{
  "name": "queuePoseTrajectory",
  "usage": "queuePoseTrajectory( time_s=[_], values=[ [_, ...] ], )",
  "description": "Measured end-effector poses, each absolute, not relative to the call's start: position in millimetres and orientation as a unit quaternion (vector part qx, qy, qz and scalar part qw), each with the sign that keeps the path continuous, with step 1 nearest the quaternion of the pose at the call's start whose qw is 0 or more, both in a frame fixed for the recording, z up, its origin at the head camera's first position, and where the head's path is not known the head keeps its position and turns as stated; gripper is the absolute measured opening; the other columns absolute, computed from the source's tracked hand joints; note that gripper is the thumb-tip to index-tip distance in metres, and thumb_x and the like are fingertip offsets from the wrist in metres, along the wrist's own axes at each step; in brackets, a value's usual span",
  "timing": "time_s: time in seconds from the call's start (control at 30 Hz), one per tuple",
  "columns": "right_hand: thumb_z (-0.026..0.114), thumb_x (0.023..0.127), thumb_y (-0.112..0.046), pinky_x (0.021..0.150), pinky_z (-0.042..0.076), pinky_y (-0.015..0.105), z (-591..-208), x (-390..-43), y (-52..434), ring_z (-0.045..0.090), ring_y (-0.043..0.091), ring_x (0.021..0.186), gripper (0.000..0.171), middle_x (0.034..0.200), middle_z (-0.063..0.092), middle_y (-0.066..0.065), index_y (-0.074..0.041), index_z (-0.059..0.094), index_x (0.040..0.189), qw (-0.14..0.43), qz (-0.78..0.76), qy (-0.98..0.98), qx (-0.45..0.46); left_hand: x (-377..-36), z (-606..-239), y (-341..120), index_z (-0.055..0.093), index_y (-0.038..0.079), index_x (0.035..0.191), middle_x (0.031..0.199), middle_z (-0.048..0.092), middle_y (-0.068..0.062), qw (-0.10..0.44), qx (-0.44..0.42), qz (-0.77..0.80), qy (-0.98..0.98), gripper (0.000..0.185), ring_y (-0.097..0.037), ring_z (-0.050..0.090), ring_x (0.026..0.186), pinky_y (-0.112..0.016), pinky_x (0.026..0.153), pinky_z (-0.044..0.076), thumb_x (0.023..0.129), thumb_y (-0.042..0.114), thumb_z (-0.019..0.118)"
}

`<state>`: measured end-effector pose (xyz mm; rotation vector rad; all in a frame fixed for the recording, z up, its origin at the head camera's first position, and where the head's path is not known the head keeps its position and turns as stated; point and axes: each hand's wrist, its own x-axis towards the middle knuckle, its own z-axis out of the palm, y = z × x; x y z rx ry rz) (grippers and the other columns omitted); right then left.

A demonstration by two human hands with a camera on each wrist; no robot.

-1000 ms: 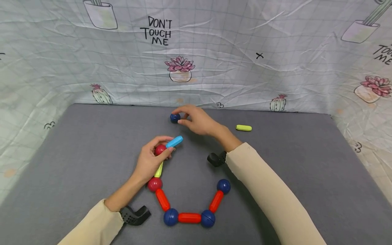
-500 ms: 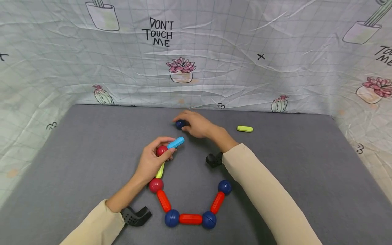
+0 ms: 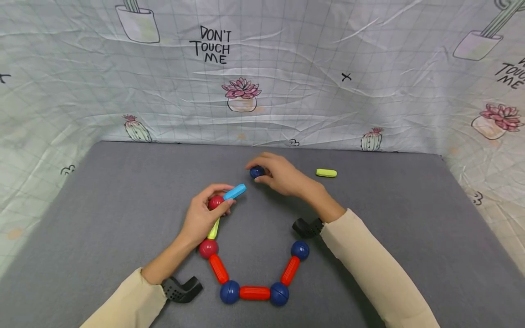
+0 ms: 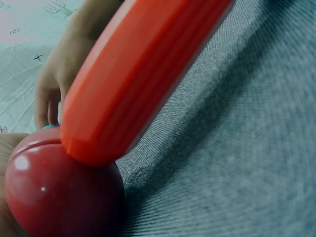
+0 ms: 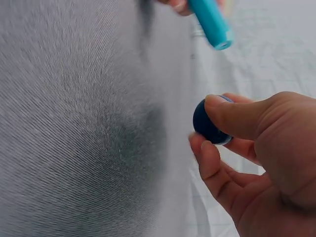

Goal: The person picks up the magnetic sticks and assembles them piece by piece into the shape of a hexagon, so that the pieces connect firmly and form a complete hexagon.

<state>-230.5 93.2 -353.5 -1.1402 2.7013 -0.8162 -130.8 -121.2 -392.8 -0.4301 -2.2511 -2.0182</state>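
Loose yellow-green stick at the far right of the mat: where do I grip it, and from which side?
Grip the yellow-green stick across its middle, pinching the long sides from above. It lies flat, lengthwise left to right, apart from everything else, with the right hand nearest, probably easiest once that hand frees its blue ball.

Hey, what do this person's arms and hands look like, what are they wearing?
Both arms wear long cream-beige sleeves, left sleeve and right sleeve, ending at the wrists. The left hand and right hand are bare, with no gloves. A black plastic camera mount sits at each wrist.
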Motion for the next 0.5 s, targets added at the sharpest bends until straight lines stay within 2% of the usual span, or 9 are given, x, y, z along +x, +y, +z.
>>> queuePoseTrajectory(
  time_s=[0.07, 0.27, 0.5],
  values=[
    [0.064, 0.093, -0.011, 0.071, 0.047, 0.030, -353, -224, 99, 0.054, 0.016, 0.084, 0.033, 0.120, 0.055, 0.005, -0.009, 0.061, 0.125, 0.036, -0.290, 0.881, -0.372, -131, -393, -121, 0.059, -0.007, 0.115, 0.090, 0.062, -0.029, 0.045, -0.140, -0.660, -0.737, 0.028, -0.035, 0.058, 0.069, -0.028, 0.064, 0.052, 0.088, -0.005, 0.064],
    [0.066, 0.092, -0.012, 0.080, 0.050, 0.032, -354, -207, 111, 0.059, 0.016, 0.093, 0.040, 0.122, 0.056, 0.005, -0.009, 0.057, 0.130, 0.016, -0.330, 0.876, -0.351, -131, -393, -120, 0.060, -0.006, 0.116, 0.090, 0.063, -0.028, 0.049, -0.139, -0.657, -0.739, 0.028, -0.033, 0.058, 0.068, -0.028, 0.064, 0.052, 0.088, -0.005, 0.065],
    [0.070, 0.088, -0.013, 0.075, 0.052, 0.031, -355, -195, 113, 0.060, 0.015, 0.087, 0.038, 0.116, 0.057, 0.003, -0.009, 0.060, 0.125, -0.001, -0.363, 0.868, -0.340, -130, -392, -119, 0.059, -0.007, 0.115, 0.090, 0.062, -0.029, 0.048, -0.139, -0.660, -0.737, 0.028, -0.033, 0.058, 0.068, -0.027, 0.064, 0.052, 0.088, -0.006, 0.064]
  ],
)
